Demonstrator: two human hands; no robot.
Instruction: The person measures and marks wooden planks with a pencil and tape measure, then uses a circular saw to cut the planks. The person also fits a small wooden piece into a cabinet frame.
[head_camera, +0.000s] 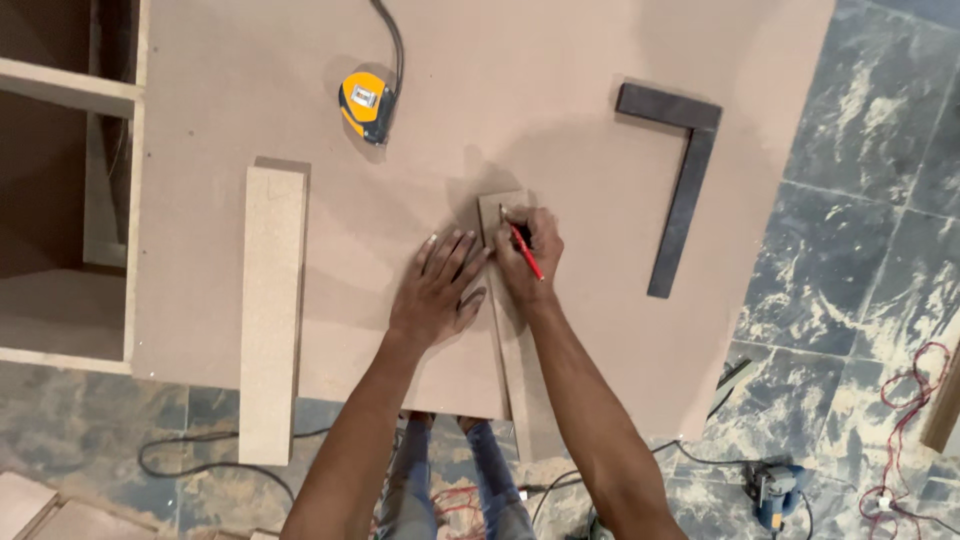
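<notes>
The right hand (528, 250) grips a red pencil (524, 250), its tip on the top end of a narrow wood strip (503, 215) near the middle of the big brown board (560, 90). The left hand (440, 290) lies flat with fingers spread, touching the strip. It looks like marking. The strip must stay put while the pencil draws.

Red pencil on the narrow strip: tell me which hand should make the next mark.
Probably the right hand: it holds the red pencil, tip at the narrow strip's far end. The left hand lies flat beside it, steadying.
</notes>
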